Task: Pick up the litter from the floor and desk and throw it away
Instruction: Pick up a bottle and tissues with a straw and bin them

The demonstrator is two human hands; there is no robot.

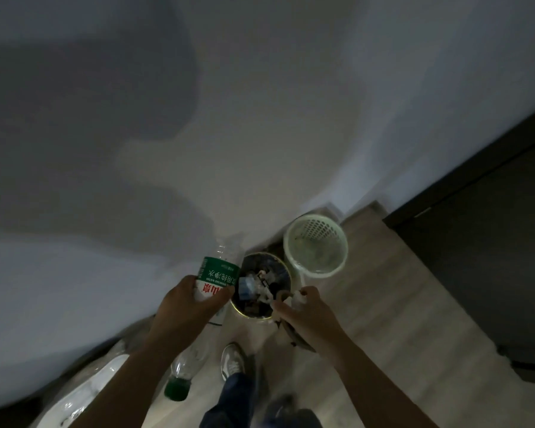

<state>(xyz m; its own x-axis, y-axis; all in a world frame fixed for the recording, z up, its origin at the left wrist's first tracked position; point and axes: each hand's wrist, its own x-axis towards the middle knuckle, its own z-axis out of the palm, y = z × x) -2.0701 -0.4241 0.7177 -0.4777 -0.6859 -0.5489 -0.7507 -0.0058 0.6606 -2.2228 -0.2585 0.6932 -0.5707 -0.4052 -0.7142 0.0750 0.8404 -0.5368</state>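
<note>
- Down by the wall [260, 118], the left hand [192, 299] is clamped on a water bottle [218, 273]: fingers and thumb curl round its lower, label-covered part.
- The water bottle is clear plastic with a green, white and red label. It points up and away from the person, just beside the left edge of the bin [254, 317] and not over its mouth.
- The right hand [306, 310] is closed on a white scrap [298, 296], pinched between curled fingers and thumb at the bin's near right rim.
- Something dark and floppy [291, 335] hangs under that hand and wrist; what it is cannot be told.
- The bin is round and stands on the wooden floor [368, 304] close to the wall. It is filled with mixed litter, a blue piece and pale scraps among it.
- A pale green basket [318, 227] with perforated sides stands just behind and to the right of the bin, upright and touching or nearly touching it.
- A second clear bottle [183, 372] with a green cap [176, 389] lies on the floor below the left forearm, cap towards the person.
- One pale shoe [232, 359] and a leg in blue jeans stand near the bin.
- At lower left lies a whitish, glossy bag-like shape [84, 393], blurred.
- A dark door or cabinet front [476, 257] fills the right side.
</note>
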